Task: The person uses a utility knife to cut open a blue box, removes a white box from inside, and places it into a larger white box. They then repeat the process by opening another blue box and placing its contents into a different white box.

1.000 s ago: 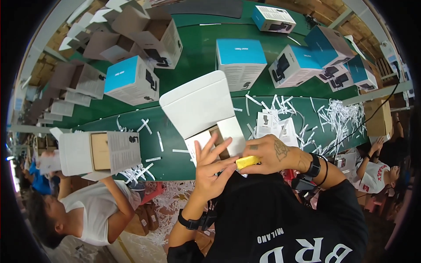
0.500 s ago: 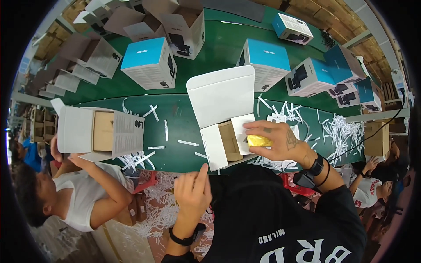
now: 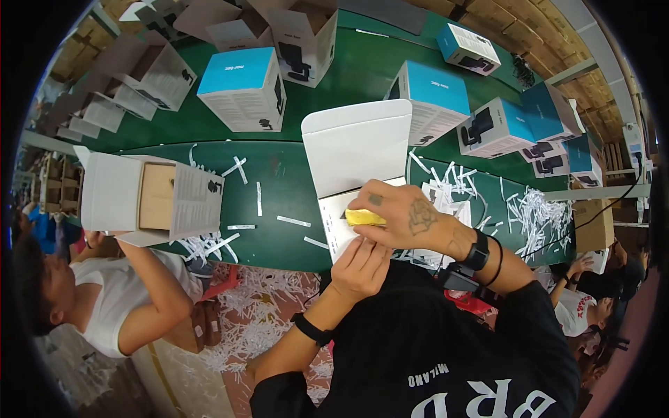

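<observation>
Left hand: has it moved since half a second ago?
Yes: against the green table, the left hand has moved right and forward, to the white box.

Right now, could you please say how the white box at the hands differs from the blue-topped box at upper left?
The white box has its large flap raised; the blue-topped box is closed. The white box's raised flap is plain; the blue-topped box bears pictures. The right hand and left hand are at the white box; the blue-topped box stands untouched. Both have white panels.
</observation>
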`<state>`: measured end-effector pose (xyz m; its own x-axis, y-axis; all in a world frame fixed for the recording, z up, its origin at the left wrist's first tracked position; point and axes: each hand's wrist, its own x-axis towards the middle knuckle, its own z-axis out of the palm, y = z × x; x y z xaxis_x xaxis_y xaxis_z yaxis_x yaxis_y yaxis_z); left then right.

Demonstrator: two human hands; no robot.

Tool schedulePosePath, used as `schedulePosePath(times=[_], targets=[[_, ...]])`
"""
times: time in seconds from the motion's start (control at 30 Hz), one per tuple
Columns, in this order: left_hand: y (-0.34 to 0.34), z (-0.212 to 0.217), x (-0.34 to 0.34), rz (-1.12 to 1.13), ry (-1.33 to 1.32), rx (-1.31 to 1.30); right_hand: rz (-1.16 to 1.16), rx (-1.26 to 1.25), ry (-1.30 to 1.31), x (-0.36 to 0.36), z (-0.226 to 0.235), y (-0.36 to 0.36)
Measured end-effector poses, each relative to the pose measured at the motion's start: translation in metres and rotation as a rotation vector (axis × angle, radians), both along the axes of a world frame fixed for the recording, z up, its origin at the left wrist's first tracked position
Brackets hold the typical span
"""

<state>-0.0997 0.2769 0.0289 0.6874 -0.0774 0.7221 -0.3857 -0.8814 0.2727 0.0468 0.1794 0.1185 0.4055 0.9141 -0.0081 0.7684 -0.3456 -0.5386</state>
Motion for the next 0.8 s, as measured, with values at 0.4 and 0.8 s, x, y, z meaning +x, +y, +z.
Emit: schedulePosePath(times=[0.4, 0.8], targets=[[0.015, -0.01, -0.005, -0.052, -0.086, 0.043, -0.16, 0.182, 0.294, -0.017, -0.03, 0.027], [0.024, -0.009, -0.002, -0.064, -0.1, 0.05, 0.004, 0.295, -0.019, -0.021, -0.034, 0.051]])
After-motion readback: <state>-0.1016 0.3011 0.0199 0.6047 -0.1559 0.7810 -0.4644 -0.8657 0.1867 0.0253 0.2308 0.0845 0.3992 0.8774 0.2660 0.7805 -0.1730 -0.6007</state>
